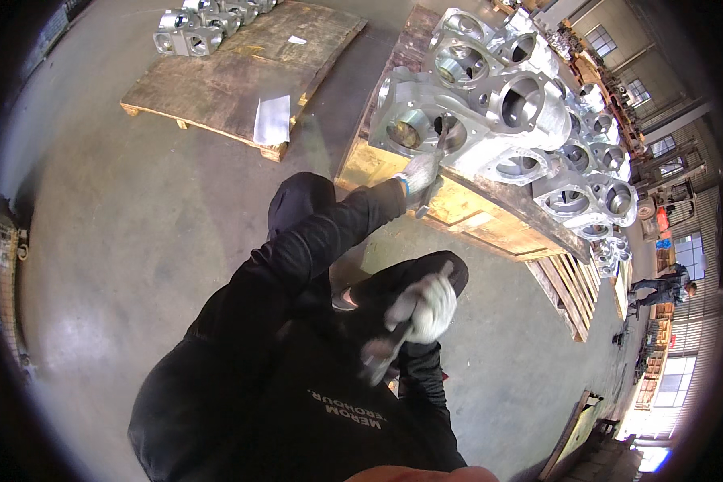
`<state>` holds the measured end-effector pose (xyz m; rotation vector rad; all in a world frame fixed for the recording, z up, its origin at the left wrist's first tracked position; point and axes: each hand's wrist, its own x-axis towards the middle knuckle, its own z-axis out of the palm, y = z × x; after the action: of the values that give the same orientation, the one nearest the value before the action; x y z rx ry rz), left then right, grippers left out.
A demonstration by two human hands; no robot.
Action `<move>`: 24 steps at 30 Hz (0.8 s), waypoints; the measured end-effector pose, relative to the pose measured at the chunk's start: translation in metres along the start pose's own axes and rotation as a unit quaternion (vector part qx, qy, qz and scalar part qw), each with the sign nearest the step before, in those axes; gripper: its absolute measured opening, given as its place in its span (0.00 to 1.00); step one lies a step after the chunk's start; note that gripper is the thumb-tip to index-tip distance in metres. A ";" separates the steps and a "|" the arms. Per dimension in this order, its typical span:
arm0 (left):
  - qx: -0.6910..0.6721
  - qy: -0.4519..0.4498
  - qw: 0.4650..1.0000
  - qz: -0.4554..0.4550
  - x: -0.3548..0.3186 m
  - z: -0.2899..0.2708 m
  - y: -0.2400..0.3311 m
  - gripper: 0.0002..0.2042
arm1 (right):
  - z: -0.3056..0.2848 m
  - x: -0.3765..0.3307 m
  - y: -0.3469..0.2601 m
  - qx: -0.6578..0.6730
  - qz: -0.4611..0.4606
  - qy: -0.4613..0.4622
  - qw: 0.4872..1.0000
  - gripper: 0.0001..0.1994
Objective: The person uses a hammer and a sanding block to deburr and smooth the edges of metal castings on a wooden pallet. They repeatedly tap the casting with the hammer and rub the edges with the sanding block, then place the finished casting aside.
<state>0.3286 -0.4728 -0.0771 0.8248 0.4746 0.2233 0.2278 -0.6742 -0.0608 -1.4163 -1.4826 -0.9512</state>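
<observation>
My left hand (418, 173), in a white glove, is closed around a slim metal bar like a chisel (441, 138). Its upper end reaches the round opening of a silvery metal casting (399, 107) at the near corner of a stack; its blunt lower end sticks out below the hand. Nearer my body, above my bent knee, my right hand (430, 308), also gloved, grips a blurred tool (380, 353) that looks like a hammer. Motion smears its outer end, so its exact shape is unclear.
The stacked castings (526, 100) stand on a wooden platform (490, 217). A low wooden pallet (217, 84) at the upper left bears more castings and a white sheet (272, 120). A slatted pallet (566, 293) lies right. Another person (667, 287) bends over at the far right.
</observation>
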 end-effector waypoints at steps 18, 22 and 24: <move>0.015 -0.014 0.999 -0.024 -0.003 -0.002 0.020 0.19 | 0.012 0.001 -0.004 -0.100 0.161 -0.132 0.973 0.09; -0.009 -0.061 0.997 -0.034 -0.002 -0.006 0.021 0.19 | 0.013 0.008 -0.005 -0.160 0.157 -0.141 0.964 0.06; 0.022 -0.065 0.996 0.054 -0.002 -0.008 0.011 0.17 | 0.018 0.007 0.002 -0.129 0.364 -0.192 0.902 0.07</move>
<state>0.3224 -0.4612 -0.0729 0.9034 0.3141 0.2587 0.2283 -0.6550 -0.0608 -2.2311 -0.9438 -0.4070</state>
